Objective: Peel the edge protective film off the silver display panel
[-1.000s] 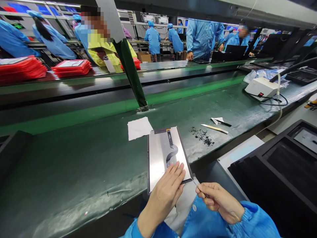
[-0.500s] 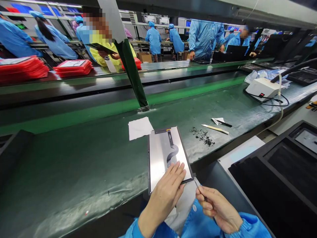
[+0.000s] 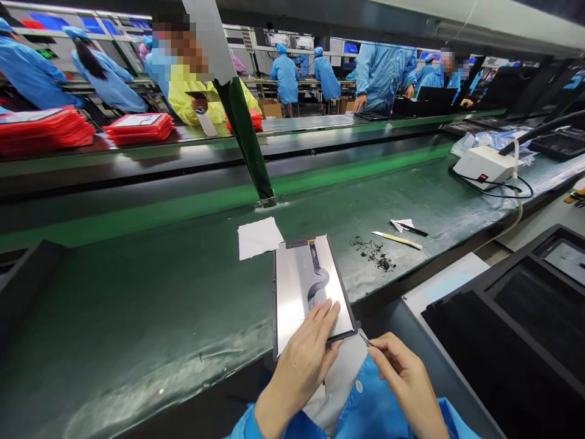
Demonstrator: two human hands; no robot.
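Note:
A display panel (image 3: 292, 292) with a silver back, dark frame and black flat cable lies partly over the near edge of the green bench. My left hand (image 3: 304, 353) holds its near end, fingers laid across the silver back and thumb at the lower edge. In my right hand (image 3: 402, 372), thumb and fingers pinch a slim pointed metal tool that looks like tweezers (image 3: 365, 340). Its tip is close to the panel's lower right corner; I cannot tell whether they touch. The rest of the tool is hidden by the hand.
White paper sheets (image 3: 259, 238) lie beside the panel's far left corner. Dark curled scraps (image 3: 377, 255), a pale pen-like stick (image 3: 397, 239) and a black tool (image 3: 414, 229) lie to the right. A white box (image 3: 484, 167) with cables stands further back. Black trays (image 3: 516, 311) sit at right.
My right hand has turned and shifted slightly, with the tool's tip still near the panel's corner. The panel and my left hand stay nearly in place.

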